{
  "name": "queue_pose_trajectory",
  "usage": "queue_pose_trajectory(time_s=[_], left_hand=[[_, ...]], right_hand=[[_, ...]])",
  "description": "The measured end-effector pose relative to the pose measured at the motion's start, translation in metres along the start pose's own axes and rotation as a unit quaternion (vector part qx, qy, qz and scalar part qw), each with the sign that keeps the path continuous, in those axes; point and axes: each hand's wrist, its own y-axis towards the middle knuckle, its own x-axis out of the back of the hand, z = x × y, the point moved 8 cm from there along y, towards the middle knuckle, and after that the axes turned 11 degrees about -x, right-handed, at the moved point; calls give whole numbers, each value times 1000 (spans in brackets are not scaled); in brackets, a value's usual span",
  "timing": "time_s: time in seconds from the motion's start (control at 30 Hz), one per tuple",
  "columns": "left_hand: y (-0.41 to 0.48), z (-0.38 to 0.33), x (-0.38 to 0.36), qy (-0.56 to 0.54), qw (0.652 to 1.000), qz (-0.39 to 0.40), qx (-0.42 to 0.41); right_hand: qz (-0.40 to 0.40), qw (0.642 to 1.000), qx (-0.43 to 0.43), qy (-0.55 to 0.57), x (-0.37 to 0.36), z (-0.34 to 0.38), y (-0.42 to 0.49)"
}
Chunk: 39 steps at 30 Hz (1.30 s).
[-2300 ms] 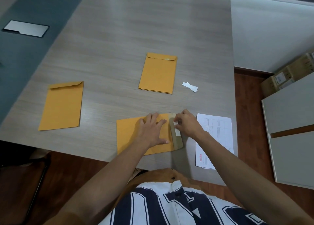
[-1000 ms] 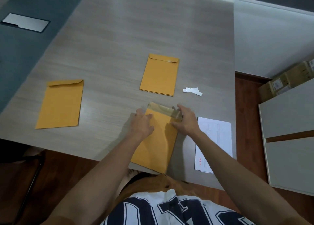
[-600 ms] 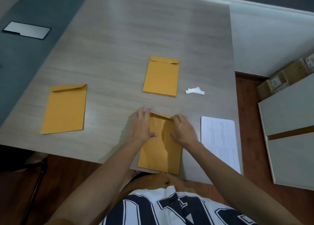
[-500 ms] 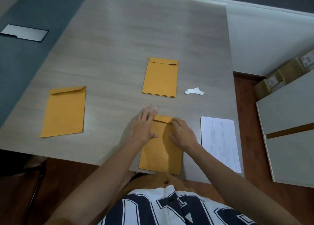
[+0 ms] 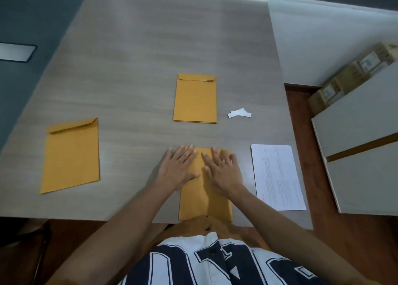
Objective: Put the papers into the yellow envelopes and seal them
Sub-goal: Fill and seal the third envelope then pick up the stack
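Now both flat hands, left hand and right hand, fingers straight, press the closed yellow envelope on the woodgrain worktop.

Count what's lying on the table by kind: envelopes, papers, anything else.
Yellow envelopes: 3 (the far one may be a stack)
Printed paper sheet: 1
Cluster of white strips: 1
Total: 5

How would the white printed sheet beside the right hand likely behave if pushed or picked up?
The printed sheet looks thin and lies flat on the smooth table, so a push would probably slide it easily. Lifted by one edge it would likely droop, light and floppy. Lying flush, its edge may be hard to pinch.
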Motion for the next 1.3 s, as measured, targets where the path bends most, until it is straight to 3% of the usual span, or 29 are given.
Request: queue_pose_trajectory(time_s=[0.53,0.67,0.83,1.3], left_hand=[[-3,-4,16,33,999,39,10],[6,-22,30,39,999,11,9],[16,-63,22,-43,998,-30,-42],[-20,-18,0,-32,998,-39,49]], right_hand=[[-3,999,-50,5,-17,-60,-12],[-3,1000,-26,1,-15,-60,-11],[3,1000,-25,-8,-14,-58,-11],[15,997,-78,7,-12,-51,-12]])
